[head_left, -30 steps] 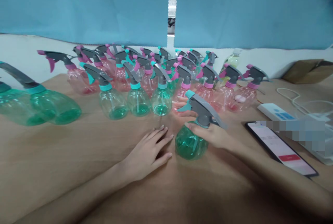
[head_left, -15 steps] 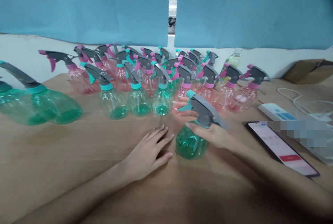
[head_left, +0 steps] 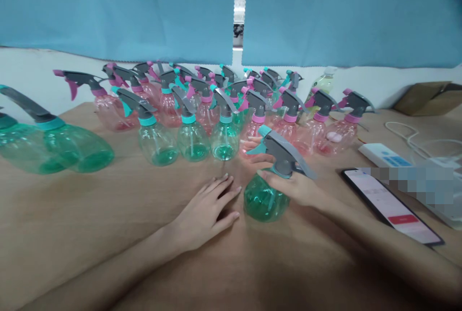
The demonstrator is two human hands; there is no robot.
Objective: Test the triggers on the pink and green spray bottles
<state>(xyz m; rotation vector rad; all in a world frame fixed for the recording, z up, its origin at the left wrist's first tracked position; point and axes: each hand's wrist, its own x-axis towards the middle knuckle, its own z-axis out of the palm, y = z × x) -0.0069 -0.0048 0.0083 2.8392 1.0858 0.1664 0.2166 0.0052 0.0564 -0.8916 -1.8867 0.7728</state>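
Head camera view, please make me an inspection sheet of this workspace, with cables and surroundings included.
Surface: brown table, bottles standing on it.
Job's things: held green bottle, nozzle pointing left; other green bottles and pink bottles farther back.
Clutter: phone with lit screen; white case, partly pixelated; brown cardboard.
Hands: left hand flat on table, holding nothing; right hand around the held green bottle's neck.
Cables: pale cable, curved, at right.
Surroundings: blue sheeting over a white wall.
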